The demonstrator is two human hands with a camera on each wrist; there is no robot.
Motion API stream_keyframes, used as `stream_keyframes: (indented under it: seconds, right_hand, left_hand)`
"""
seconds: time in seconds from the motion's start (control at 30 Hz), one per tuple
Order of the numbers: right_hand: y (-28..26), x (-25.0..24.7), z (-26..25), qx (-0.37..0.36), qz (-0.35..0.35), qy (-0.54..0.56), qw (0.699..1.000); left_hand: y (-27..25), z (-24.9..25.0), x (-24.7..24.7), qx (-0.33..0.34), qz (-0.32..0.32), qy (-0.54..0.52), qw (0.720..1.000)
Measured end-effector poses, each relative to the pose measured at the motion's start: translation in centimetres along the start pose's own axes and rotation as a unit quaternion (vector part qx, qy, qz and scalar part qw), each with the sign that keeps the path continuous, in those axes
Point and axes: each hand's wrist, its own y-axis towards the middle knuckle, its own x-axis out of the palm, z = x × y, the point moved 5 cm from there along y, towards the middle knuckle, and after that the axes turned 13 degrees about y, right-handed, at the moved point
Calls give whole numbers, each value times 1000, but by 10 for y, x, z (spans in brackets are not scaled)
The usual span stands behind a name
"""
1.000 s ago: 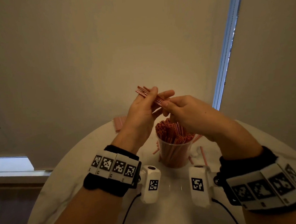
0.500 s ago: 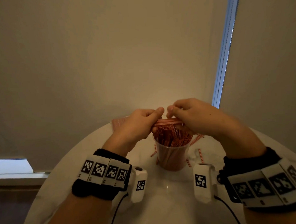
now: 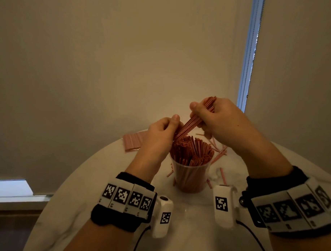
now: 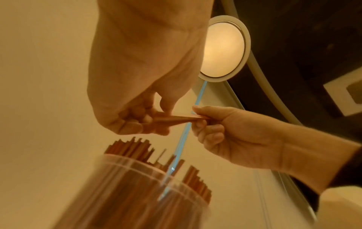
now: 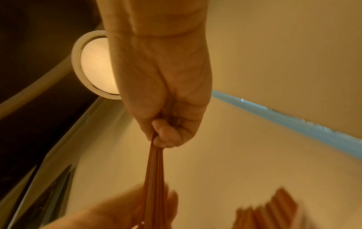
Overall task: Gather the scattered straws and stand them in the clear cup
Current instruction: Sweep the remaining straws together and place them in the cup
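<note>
We have tilted the straw bundle (image 3: 193, 122) from level to slanting, our right hand (image 3: 217, 119) raised; both it and our left hand (image 3: 161, 133) pinch it above the clear cup (image 3: 191, 177), mid-table (image 3: 106, 183).

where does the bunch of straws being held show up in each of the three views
Head: the held bunch of straws slants across the centre, between both hands above the clear cup.
Left wrist: the bunch runs level at mid-frame, between the left hand and right hand.
Right wrist: it hangs from the right hand toward the bottom edge.
Shared landmark: the straws standing in the cup.
</note>
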Motion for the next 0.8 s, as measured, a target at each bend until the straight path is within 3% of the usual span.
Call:
stream_keyframes:
  seconds: [0.1,0.17,0.27,0.33,0.4,0.53,0.7,0.8]
  right_hand:
    - [2,-21,0,-19,62,-80,995]
    - [4,-24,4,-13,57,-141,988]
    - [3,-6,24,62,-35,-220,973]
    - [0,12,42,111,-128,-262,950]
    - [-1,18,49,122,-145,-240,952]
    - [7,7,42,83,-60,-154,983]
    - [-1,25,55,128,-171,-299,930]
    - [2,21,48,109,-141,-255,950]
  left_hand:
    - [2,-2,-10,20,8,63,998]
    - [2,-11,-6,-14,-80,98,992]
    - [-6,-27,14,-54,-251,124,959]
    - [-9,-32,21,-49,-293,132,946]
    - [-8,-34,23,-47,-287,136,947]
    - [-8,-31,22,-44,-263,149,952]
    - [-9,-29,22,-40,-258,163,951]
    - [-9,-29,20,-45,-260,160,951]
